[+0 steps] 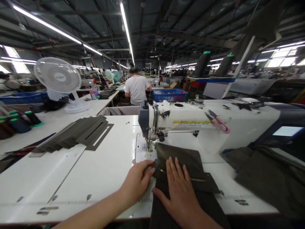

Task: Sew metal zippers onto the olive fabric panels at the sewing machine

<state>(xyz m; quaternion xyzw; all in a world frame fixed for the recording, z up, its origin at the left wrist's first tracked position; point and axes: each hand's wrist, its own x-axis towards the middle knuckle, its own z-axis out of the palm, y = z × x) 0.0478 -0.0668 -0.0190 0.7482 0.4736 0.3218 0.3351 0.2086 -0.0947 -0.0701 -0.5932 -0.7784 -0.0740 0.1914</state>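
At the left edge of the frame, dark thread spools [20, 124] with green bases are standing on a white surface, and above them to the right a white fan [58, 76] is facing the camera. Just below the fan, left of centre, a fanned-out stack of dark pieces [66, 135] is lying on the white table [114, 159], its rightmost piece showing a long slot.

Toward the lower middle, the left hand [139, 178] is pinching the left edge of a dark fabric piece [179, 154] between thumb and fingers. Above, at mid-frame, a person in a white shirt [137, 90] is sitting with their back turned, and a blue basket [170, 95] is resting to their right.

Right of centre, the fabric piece is lying in front of the sewing machine [186, 114], its upper left corner near the needle area. Across it the right hand [179, 186] is pressing flat, fingers extended and grasping nothing, over a gold-coloured strip [197, 180]. Pink-handled snips [220, 123] are resting against the machine arm. At the lower right, more dark cloth [264, 181] is lying in a loose heap.
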